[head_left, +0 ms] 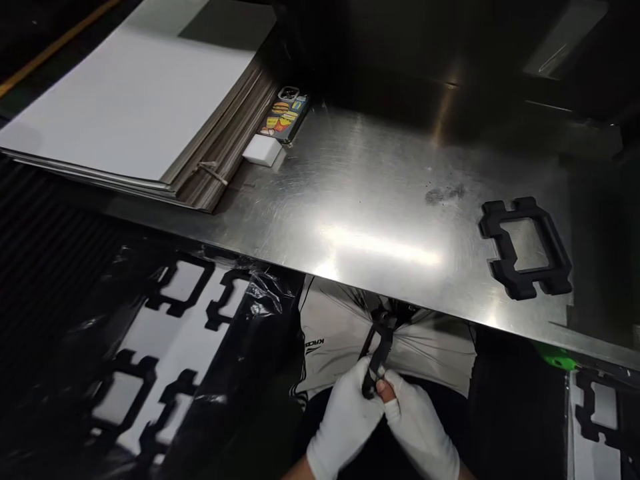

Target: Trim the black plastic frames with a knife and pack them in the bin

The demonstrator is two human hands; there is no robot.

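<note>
White-gloved left hand (347,410) and right hand (417,417), close together, grip a black part (383,350) beside the metal bench (370,200), on which a black frame (508,257) lies flat.

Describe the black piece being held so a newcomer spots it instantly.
Start at the shiny metal table and drop below its near edge, to bottom centre. There the white-gloved left hand and right hand meet on a black piece that shows as a narrow strip. Notched black frames lie off to either side; only this piece is held.

Scratched metal table (370,180), bright glare (380,245)
</note>
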